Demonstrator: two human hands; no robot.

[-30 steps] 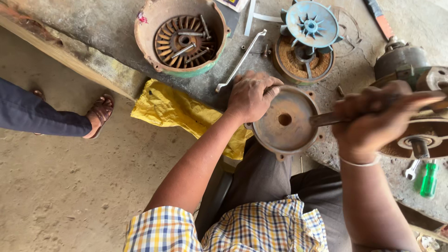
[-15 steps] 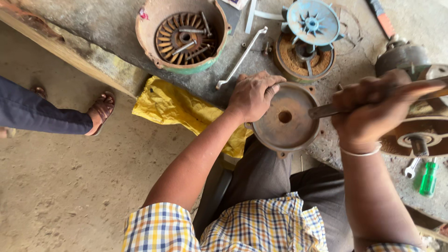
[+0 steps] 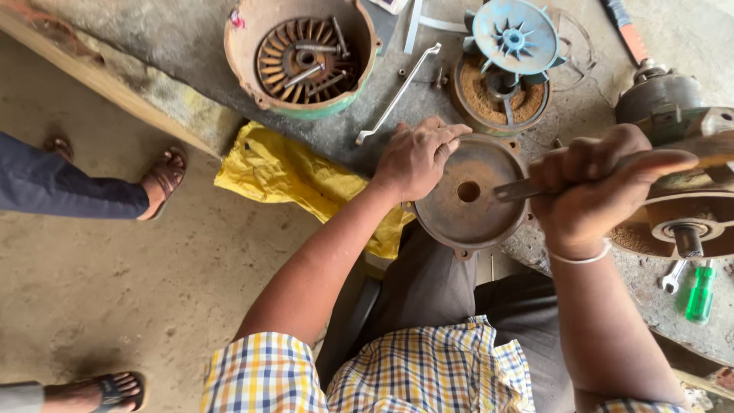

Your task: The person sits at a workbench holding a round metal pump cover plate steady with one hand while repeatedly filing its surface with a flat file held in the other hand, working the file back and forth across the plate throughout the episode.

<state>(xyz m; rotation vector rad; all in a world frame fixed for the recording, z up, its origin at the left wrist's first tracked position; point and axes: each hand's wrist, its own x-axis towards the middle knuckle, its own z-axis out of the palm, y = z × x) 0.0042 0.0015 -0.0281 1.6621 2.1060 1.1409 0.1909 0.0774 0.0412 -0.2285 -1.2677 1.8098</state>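
While the left hand (image 3: 417, 157) clamps its fingers over the upper-left rim of the rusty round cover (image 3: 468, 197) at frame centre, the right hand (image 3: 592, 191) grips a metal tool (image 3: 516, 190) lying level, its tip pointing left toward the cover's centre hole.

From my remote view I see a floor of bare concrete (image 3: 115, 306), grey-brown, dusty and with small stains. Along the top runs a low raised ledge of rough stone or cement (image 3: 191, 46), and its edge goes diagonally from the upper left toward the lower right. The edge (image 3: 115, 92) is chipped and worn, with some rust-coloured and yellowish marks. The ledge surface is darker grey than the floor and looks oily in places. The light is soft daylight, even, and it makes only weak shadows on the ground. I cannot see any wall or window from here.
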